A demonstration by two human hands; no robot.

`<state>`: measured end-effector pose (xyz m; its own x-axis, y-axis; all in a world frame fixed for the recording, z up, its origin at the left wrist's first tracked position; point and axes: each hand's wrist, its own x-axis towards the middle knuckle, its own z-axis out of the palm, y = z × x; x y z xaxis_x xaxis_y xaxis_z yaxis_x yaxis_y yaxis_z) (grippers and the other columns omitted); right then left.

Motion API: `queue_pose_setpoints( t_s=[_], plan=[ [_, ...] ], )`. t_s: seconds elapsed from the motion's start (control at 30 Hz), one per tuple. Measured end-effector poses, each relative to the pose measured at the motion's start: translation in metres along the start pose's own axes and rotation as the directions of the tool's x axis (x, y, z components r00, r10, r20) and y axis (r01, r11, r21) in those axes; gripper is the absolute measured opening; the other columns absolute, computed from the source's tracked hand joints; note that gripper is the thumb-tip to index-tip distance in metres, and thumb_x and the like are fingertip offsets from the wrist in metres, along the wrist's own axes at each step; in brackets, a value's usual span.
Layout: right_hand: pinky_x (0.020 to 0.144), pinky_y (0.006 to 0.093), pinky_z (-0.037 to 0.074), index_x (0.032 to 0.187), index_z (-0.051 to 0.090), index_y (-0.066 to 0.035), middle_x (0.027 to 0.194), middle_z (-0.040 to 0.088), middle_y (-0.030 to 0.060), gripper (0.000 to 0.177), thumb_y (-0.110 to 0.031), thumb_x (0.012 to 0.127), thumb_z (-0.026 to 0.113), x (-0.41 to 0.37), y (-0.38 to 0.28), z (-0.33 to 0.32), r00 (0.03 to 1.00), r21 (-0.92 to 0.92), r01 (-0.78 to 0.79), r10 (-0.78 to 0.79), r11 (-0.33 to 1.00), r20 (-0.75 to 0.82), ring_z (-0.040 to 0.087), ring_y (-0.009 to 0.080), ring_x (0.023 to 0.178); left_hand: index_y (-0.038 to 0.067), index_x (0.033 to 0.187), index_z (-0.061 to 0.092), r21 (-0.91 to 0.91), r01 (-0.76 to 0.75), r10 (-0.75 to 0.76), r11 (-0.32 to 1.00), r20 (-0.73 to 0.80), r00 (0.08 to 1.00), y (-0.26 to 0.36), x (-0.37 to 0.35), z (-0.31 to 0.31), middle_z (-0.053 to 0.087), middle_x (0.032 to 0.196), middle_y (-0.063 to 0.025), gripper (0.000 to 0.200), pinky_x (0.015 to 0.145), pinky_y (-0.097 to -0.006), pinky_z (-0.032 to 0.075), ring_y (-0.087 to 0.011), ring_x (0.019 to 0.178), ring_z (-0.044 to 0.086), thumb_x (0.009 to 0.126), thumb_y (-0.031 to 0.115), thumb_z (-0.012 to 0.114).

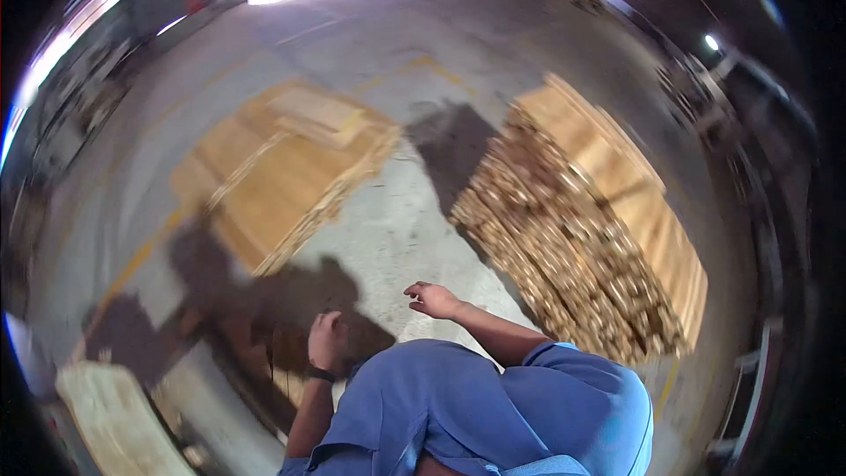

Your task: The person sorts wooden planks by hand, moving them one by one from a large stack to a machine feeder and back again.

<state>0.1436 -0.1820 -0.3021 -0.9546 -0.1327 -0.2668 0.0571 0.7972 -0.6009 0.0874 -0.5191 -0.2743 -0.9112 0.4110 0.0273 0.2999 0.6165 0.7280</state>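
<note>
Head view: timber stack (573, 238) beside hands (432, 300)

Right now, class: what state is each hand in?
Left hand: curled shut, nothing visible in it.
Right hand: open, holding nothing.

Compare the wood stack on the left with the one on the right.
The left stack is low and flat; the right stack is far taller. The left stack shows broad sheet faces; the right stack shows ragged board ends. Both are pale wood on the concrete floor.
</note>
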Motion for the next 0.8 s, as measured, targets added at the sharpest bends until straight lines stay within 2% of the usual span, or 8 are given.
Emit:
queue_pose_setpoints(
  t_s=[0.1,0.13,0.2,0.4,0.47,0.5,0.6,0.8],
  plan=[
    [0.092,0.0431,0.055,0.126,0.064,-0.006,0.119,0.067,0.017,0.039,-0.025,0.092,0.069,-0.08,0.063,-0.013,0.981,0.066,-0.153,0.159,0.986,-0.107,0.068,0.0323,0.106,0.003,0.117,0.066,-0.123,-0.146,0.168,0.982,0.199,0.965,0.066,0.028,0.067,0.067,0.105,-0.0175,0.033,0.09,-0.0451,0.052,-0.0357,0.102,0.065,0.086,0.015,0.067],
    [0.092,0.0433,0.055,0.126,0.064,-0.006,0.118,0.068,0.0172,0.039,-0.025,0.092,0.069,-0.114,0.085,-0.011,0.967,0.093,-0.204,0.215,0.974,-0.133,0.068,0.0326,0.105,0.004,0.118,0.067,-0.079,-0.289,0.299,0.954,0.203,0.932,0.083,0.031,0.086,0.068,0.106,-0.0168,0.034,0.09,-0.0442,0.054,-0.035,0.102,0.066,0.087,0.018,0.066],
    [0.092,0.0438,0.054,0.126,0.065,-0.007,0.116,0.069,0.0163,0.039,-0.026,0.091,0.069,-0.175,0.119,-0.004,0.93,0.133,-0.311,0.331,0.941,-0.163,0.068,0.0337,0.105,0.005,0.117,0.066,-0.095,-0.215,0.235,0.972,0.334,0.913,0.119,0.04,0.121,0.069,0.105,-0.0151,0.033,0.087,-0.0432,0.055,-0.0332,0.1,0.068,0.087,0.019,0.067],
    [0.092,0.0431,0.055,0.126,0.066,-0.009,0.114,0.072,0.0144,0.041,-0.03,0.091,0.069,-0.306,0.178,0.016,0.762,0.372,-0.521,0.615,0.768,-0.201,0.069,0.0328,0.104,0.005,0.116,0.066,-0.227,-0.367,0.432,0.902,0.474,0.767,0.183,0.073,0.218,0.07,0.105,-0.0134,0.032,0.083,-0.04,0.057,-0.0295,0.095,0.071,0.087,0.017,0.072],
    [0.09,0.0421,0.055,0.126,0.067,-0.009,0.112,0.073,0.0137,0.042,-0.032,0.091,0.07,-0.324,0.192,0.019,0.685,0.543,-0.506,0.695,0.67,-0.219,0.07,0.0316,0.1,0.005,0.117,0.065,-0.26,-0.354,0.439,0.898,0.521,0.732,0.206,0.083,0.24,0.07,0.106,-0.0132,0.031,0.083,-0.0389,0.057,-0.0282,0.096,0.071,0.088,0.013,0.072],
    [0.085,0.0359,0.057,0.126,0.066,-0.005,0.107,0.074,0.0107,0.042,-0.027,0.092,0.074,-0.325,0.198,0.016,0.635,0.615,-0.474,0.728,0.63,-0.258,0.071,0.022,0.089,0.005,0.118,0.065,-0.271,-0.34,0.435,0.9,0.546,0.716,0.222,0.089,0.247,0.07,0.106,-0.0131,0.031,0.083,-0.0387,0.057,-0.0278,0.096,0.071,0.088,0.013,0.072],
    [0.083,0.0352,0.056,0.126,0.066,-0.003,0.105,0.074,0.0124,0.04,-0.027,0.094,0.072,-0.32,0.217,-0.01,0.527,0.776,-0.262,0.759,0.573,-0.383,0.07,0.022,0.091,0.004,0.116,0.066,-0.314,-0.35,0.47,0.882,0.586,0.66,0.263,0.114,0.269,0.07,0.106,-0.0133,0.029,0.083,-0.0376,0.057,-0.027,0.095,0.071,0.089,0.01,0.071],
    [0.082,0.0303,0.054,0.125,0.064,0.0,0.106,0.072,0.0088,0.035,-0.022,0.097,0.07,-0.298,0.248,-0.117,0.268,0.784,0.031,0.751,0.62,-0.604,0.067,0.0155,0.092,0.001,0.118,0.066,-0.457,-0.35,0.575,0.818,0.614,0.542,0.346,0.201,0.315,0.069,0.104,-0.0131,0.03,0.083,-0.0349,0.057,-0.0254,0.094,0.071,0.089,0.007,0.072]
  ],
)
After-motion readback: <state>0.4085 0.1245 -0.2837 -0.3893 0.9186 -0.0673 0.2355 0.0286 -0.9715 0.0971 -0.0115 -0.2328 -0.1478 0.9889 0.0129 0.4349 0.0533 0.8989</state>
